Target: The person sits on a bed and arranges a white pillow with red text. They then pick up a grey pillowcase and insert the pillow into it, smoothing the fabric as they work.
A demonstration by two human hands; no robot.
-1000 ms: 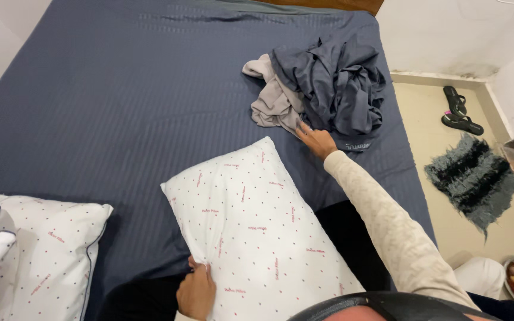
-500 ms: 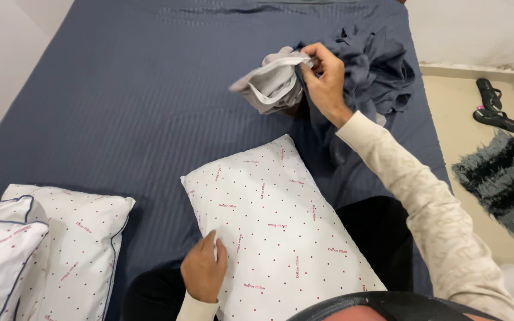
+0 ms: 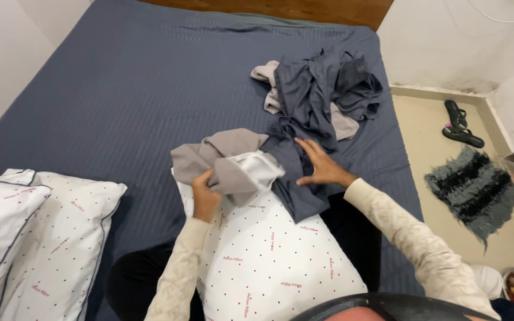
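Grey cloth (image 3: 227,160), lined white on its turned-over inner face, lies bunched across the far end of the dotted white pillow (image 3: 269,261), its long axis running roughly left to right, with a loose tail pointing toward the bed's left edge. The left hand (image 3: 204,196) has its fingers clamped on the cloth's near fold. The right hand (image 3: 322,169) rests fingers spread and flat on the dark blue cloth (image 3: 313,101), which trails from a heap near the bed's far right corner down onto the pillow. Two more dotted pillows (image 3: 43,232) lie at the bed's (image 3: 120,101) near left edge.
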